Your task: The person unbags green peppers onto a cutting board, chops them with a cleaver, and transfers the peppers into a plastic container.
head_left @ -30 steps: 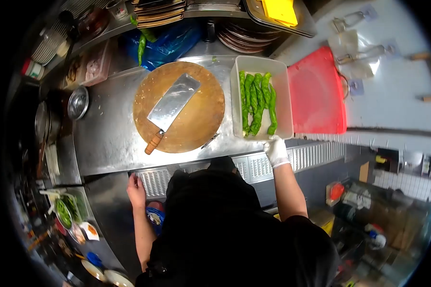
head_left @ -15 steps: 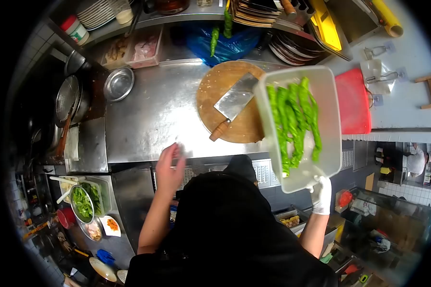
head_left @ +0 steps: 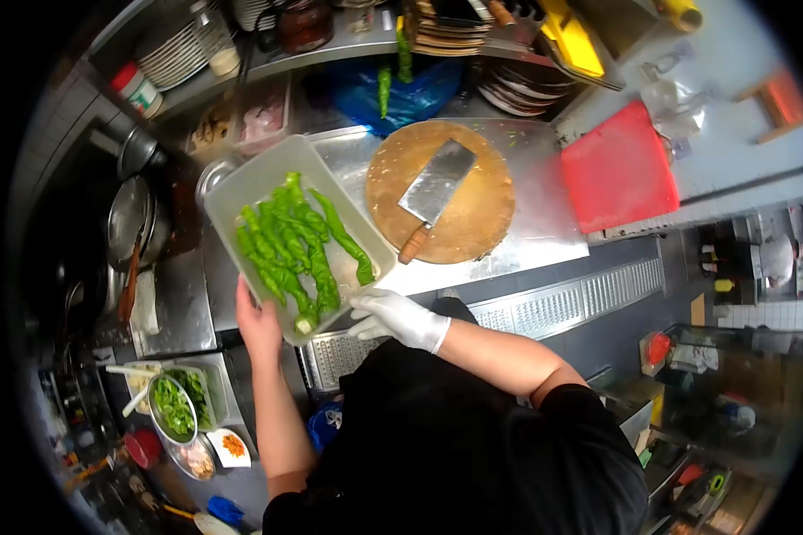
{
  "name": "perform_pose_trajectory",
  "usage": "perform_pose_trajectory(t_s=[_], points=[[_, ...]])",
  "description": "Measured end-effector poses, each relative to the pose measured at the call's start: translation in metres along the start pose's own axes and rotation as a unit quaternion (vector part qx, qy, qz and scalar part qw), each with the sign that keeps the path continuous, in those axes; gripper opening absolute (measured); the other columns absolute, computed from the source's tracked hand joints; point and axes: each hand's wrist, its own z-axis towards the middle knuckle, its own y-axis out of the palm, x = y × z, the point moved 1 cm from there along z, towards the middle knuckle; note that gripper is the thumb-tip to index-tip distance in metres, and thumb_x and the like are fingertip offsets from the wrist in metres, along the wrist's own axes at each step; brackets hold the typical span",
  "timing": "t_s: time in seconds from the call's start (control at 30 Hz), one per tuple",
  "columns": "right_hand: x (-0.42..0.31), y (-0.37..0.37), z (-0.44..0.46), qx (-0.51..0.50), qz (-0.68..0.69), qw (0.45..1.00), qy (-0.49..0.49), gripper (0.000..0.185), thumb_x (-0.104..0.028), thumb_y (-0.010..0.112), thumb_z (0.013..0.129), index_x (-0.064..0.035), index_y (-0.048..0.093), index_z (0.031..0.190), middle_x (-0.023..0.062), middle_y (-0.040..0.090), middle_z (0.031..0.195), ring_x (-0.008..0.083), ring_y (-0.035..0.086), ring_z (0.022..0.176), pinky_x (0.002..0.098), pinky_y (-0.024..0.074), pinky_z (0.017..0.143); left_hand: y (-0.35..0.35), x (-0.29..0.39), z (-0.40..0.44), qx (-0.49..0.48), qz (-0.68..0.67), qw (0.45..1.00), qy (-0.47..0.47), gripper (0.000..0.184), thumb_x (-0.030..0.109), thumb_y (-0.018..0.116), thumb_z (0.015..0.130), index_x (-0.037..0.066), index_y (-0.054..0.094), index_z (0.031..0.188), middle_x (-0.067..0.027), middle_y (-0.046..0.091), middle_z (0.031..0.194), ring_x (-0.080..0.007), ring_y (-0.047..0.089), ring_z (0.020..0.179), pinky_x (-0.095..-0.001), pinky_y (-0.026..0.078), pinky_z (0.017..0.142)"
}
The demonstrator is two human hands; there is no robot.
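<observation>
A translucent plastic tub (head_left: 330,169) holding several long green peppers (head_left: 294,241) is tilted over the left part of the steel counter. My bare left hand (head_left: 258,323) grips its near left wall, fingers partly hidden beneath. My right hand (head_left: 401,319), in a white glove, holds the near right edge of the tub. Just right of the tub lies a round wooden chopping board (head_left: 482,218) with a cleaver (head_left: 440,183) resting flat on it, its wooden handle toward me.
A red cutting board (head_left: 620,169) lies at the right. Behind the counter are a blue plastic bag (head_left: 401,102), a tub of raw meat (head_left: 263,120) and stacked plates (head_left: 522,94). Pans (head_left: 132,209) stand at left; a bowl of chopped greens (head_left: 173,410) sits lower left.
The tub of peppers has swung from the right of the chopping board to its left, carried by my right hand. My left hand, free before, now holds the tub too.
</observation>
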Motion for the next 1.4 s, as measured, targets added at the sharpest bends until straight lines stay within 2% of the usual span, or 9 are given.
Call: perform_pose_trajectory(t_s=[0.17, 0.3, 0.4, 0.6, 0.73, 0.8, 1.13, 1.3, 1.4], points=[[-0.021, -0.036, -0.022, -0.082, -0.098, 0.991, -0.049, 0.052, -0.028, 0.055, 0.113, 0.0014, 0.051, 0.156, 0.0167, 0.068, 0.139, 0.0266, 0.076, 0.105, 0.0352, 0.0623, 0.092, -0.026, -0.136, 0.051, 0.013, 0.060, 0.993, -0.100, 0.028, 0.004, 0.062, 0.104, -0.001, 0.070, 0.130, -0.0158, 0.079, 0.108, -0.0202, 0.073, 0.098, -0.0368, 0.056, 0.089], [-0.043, -0.110, -0.038, 0.015, -0.016, 0.987, -0.159, 0.047, -0.024, 0.054, 0.114, 0.0045, 0.054, 0.151, 0.0170, 0.074, 0.127, 0.0238, 0.076, 0.104, 0.0343, 0.0631, 0.090, -0.015, -0.129, 0.054, 0.036, 0.132, 0.989, -0.064, 0.026, 0.008, 0.065, 0.103, 0.002, 0.072, 0.128, -0.0189, 0.080, 0.106, -0.0270, 0.077, 0.097, -0.0394, 0.057, 0.088], [-0.060, -0.162, -0.048, 0.091, 0.014, 0.978, -0.186, 0.046, -0.027, 0.055, 0.114, 0.0027, 0.057, 0.148, 0.0174, 0.074, 0.126, 0.0254, 0.076, 0.105, 0.0354, 0.0622, 0.092, -0.016, -0.127, 0.065, 0.000, 0.220, 0.973, -0.066, 0.030, 0.007, 0.062, 0.105, 0.001, 0.071, 0.133, -0.0101, 0.079, 0.113, -0.0136, 0.069, 0.101, -0.0312, 0.054, 0.092], [-0.103, -0.225, -0.061, 0.106, 0.047, 0.972, -0.204, 0.046, -0.027, 0.056, 0.113, 0.0021, 0.057, 0.149, 0.0184, 0.072, 0.129, 0.0282, 0.075, 0.107, 0.0366, 0.0607, 0.093, -0.007, -0.096, 0.089, -0.004, 0.392, 0.910, -0.134, 0.035, 0.012, 0.066, 0.102, -0.001, 0.068, 0.135, -0.0242, 0.076, 0.122, -0.0382, 0.074, 0.110, -0.0420, 0.055, 0.100], [-0.126, -0.244, -0.050, 0.068, 0.040, 0.975, -0.206, 0.048, -0.027, 0.055, 0.114, 0.0029, 0.055, 0.150, 0.0189, 0.070, 0.133, 0.0285, 0.074, 0.111, 0.0371, 0.0594, 0.096, 0.031, -0.066, 0.067, 0.152, 0.454, 0.877, 0.031, 0.053, 0.011, 0.070, 0.097, -0.006, 0.058, 0.145, -0.0320, 0.067, 0.133, -0.0486, 0.065, 0.123, -0.0513, 0.052, 0.109], [-0.138, -0.238, -0.044, 0.056, 0.033, 0.979, -0.193, 0.048, -0.027, 0.055, 0.114, 0.0035, 0.054, 0.151, 0.0190, 0.070, 0.134, 0.0287, 0.073, 0.113, 0.0371, 0.0588, 0.097, 0.053, -0.039, 0.056, 0.181, 0.448, 0.868, 0.114, 0.060, 0.009, 0.071, 0.095, -0.010, 0.052, 0.149, -0.0345, 0.062, 0.141, -0.0498, 0.061, 0.130, -0.0501, 0.050, 0.113], [-0.144, -0.094, 0.016, -0.176, -0.202, 0.921, -0.283, 0.050, -0.012, 0.062, 0.108, 0.0069, 0.050, 0.153, 0.0229, 0.050, 0.160, 0.0321, 0.055, 0.144, 0.0372, 0.0494, 0.117, 0.078, -0.058, 0.071, 0.086, 0.370, 0.911, -0.160, 0.078, 0.019, 0.078, 0.091, -0.011, 0.045, 0.155, -0.0367, 0.060, 0.144, -0.0490, 0.059, 0.135, -0.0486, 0.047, 0.117], [-0.099, 0.012, 0.111, -0.113, -0.046, 0.990, -0.071, 0.081, -0.027, 0.071, 0.101, 0.0032, 0.032, 0.166, 0.0273, 0.046, 0.163, 0.0354, 0.046, 0.152, 0.0427, 0.0370, 0.125, 0.082, -0.087, 0.095, 0.003, 0.385, 0.913, -0.137, 0.088, 0.022, 0.080, 0.090, -0.013, 0.036, 0.159, -0.0358, 0.053, 0.153, -0.0475, 0.052, 0.142, -0.0465, 0.042, 0.121], [-0.059, 0.031, 0.200, 0.212, -0.246, 0.935, -0.144, 0.084, -0.027, 0.071, 0.098, 0.0046, 0.031, 0.165, 0.0302, 0.049, 0.158, 0.0411, 0.050, 0.147, 0.0449, 0.0401, 0.121, 0.090, -0.100, 0.102, 0.003, 0.387, 0.913, -0.127, 0.096, 0.026, 0.083, 0.088, -0.016, 0.033, 0.159, -0.0350, 0.050, 0.155, -0.0472, 0.050, 0.142, -0.0468, 0.041, 0.121]])
